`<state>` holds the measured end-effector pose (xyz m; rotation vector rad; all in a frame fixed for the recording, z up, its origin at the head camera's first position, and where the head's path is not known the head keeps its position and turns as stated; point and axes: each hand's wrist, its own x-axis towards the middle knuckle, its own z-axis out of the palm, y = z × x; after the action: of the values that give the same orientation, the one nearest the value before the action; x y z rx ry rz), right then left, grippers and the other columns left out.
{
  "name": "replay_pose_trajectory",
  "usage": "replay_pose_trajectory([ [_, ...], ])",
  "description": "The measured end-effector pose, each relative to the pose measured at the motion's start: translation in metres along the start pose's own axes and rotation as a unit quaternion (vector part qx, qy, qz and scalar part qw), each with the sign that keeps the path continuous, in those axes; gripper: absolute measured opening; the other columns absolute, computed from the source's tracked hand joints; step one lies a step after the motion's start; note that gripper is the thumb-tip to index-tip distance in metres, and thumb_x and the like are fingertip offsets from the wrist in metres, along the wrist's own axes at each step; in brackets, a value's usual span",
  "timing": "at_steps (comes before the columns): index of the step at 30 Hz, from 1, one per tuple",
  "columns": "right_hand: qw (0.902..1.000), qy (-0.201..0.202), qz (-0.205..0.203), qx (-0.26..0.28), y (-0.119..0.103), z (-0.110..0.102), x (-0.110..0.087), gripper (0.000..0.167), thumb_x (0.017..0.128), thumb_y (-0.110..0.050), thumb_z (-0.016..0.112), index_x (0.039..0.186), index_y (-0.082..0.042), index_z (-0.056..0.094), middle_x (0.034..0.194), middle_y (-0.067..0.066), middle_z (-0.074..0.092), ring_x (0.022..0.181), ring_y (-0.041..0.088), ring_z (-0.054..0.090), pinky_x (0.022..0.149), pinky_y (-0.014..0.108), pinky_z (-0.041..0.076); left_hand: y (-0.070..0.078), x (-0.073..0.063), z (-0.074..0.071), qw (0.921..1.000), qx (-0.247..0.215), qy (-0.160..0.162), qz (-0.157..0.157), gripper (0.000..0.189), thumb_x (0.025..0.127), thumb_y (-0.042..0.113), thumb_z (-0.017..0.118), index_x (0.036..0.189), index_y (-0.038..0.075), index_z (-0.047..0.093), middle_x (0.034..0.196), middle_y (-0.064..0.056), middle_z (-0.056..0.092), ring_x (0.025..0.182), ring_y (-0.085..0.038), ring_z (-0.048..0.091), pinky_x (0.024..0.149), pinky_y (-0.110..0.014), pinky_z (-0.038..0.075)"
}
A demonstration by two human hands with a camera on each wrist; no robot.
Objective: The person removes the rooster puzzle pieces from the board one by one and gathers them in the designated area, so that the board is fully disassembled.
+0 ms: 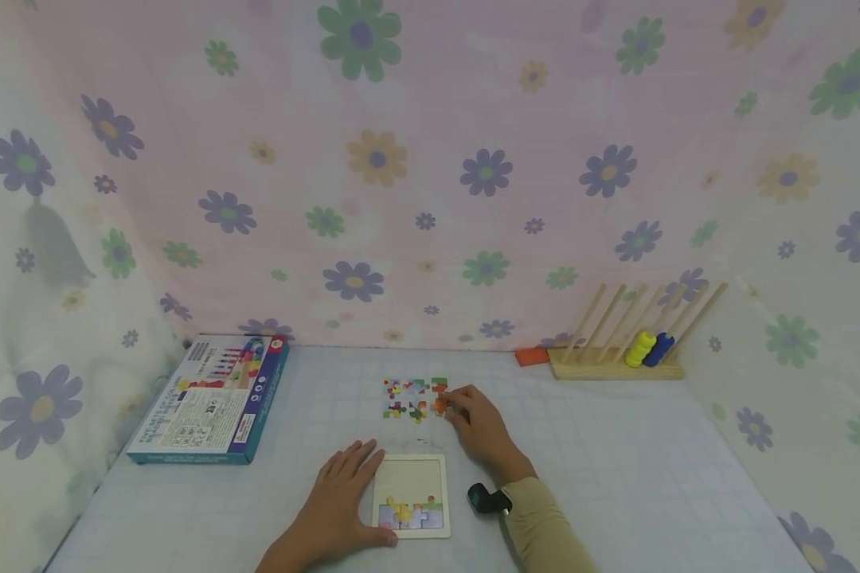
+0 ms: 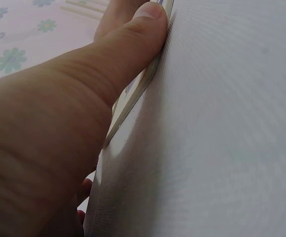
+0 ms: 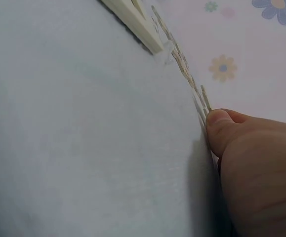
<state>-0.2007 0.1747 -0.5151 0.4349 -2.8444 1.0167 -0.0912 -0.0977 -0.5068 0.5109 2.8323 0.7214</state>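
A shallow wooden puzzle tray (image 1: 410,456) lies on the table, with a row of joined puzzle pieces (image 1: 410,514) along its near edge. My left hand (image 1: 340,501) rests at its left side, fingers stretched toward the far corner and thumb on the near corner. Beyond the tray, several loose puzzle pieces (image 1: 394,387) lie in two rows. My right hand (image 1: 482,426) is at the right end of the near row, thumb and forefinger pinching an orange puzzle piece (image 1: 439,405). In the right wrist view, the thumb (image 3: 222,118) meets the piece, whose edge tilts up.
A flat blue and white toy box (image 1: 201,398) lies on the left. At the back right stands a wooden peg rack (image 1: 616,366) with yellow and blue beads, beside an orange block (image 1: 532,356). Flowered cloth walls (image 1: 430,239) enclose the table.
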Motion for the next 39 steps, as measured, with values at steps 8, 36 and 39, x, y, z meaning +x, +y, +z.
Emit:
replay_pose_trajectory([
  [8, 0.9999, 0.004, 0.012, 0.011, -0.0012, 0.0013, 0.0009, 0.029, 0.097, -0.020, 0.071, 0.125, -0.020, 0.072, 0.120, -0.002, 0.066, 0.085, 0.007, 0.054, 0.074, 0.025, 0.048, 0.0008, -0.0006, -0.0020, 0.9999, -0.010, -0.003, -0.002, 0.121, 0.062, 0.081, 0.076, 0.156, 0.013, 0.041, 0.167, -0.009, 0.032, 0.155, -0.038, 0.022, 0.125, -0.068, 0.016],
  [36, 0.9994, 0.022, 0.020, 0.016, -0.0031, 0.0046, -0.0008, 0.018, 0.095, -0.019, 0.074, 0.112, -0.020, 0.076, 0.121, -0.003, 0.069, 0.095, 0.010, 0.063, 0.083, 0.033, 0.056, -0.0003, -0.0006, -0.0007, 1.0000, -0.006, 0.001, 0.000, 0.121, 0.062, 0.082, 0.076, 0.156, 0.013, 0.042, 0.167, -0.009, 0.033, 0.155, -0.038, 0.024, 0.124, -0.068, 0.017],
  [39, 0.9994, 0.023, 0.022, 0.012, -0.0032, 0.0040, -0.0015, 0.018, 0.094, -0.019, 0.074, 0.112, -0.021, 0.076, 0.121, -0.003, 0.069, 0.096, 0.011, 0.064, 0.083, 0.034, 0.056, 0.0001, -0.0002, 0.0000, 1.0000, -0.007, 0.000, 0.000, 0.121, 0.062, 0.082, 0.076, 0.156, 0.013, 0.042, 0.167, -0.009, 0.033, 0.155, -0.038, 0.023, 0.124, -0.069, 0.017],
])
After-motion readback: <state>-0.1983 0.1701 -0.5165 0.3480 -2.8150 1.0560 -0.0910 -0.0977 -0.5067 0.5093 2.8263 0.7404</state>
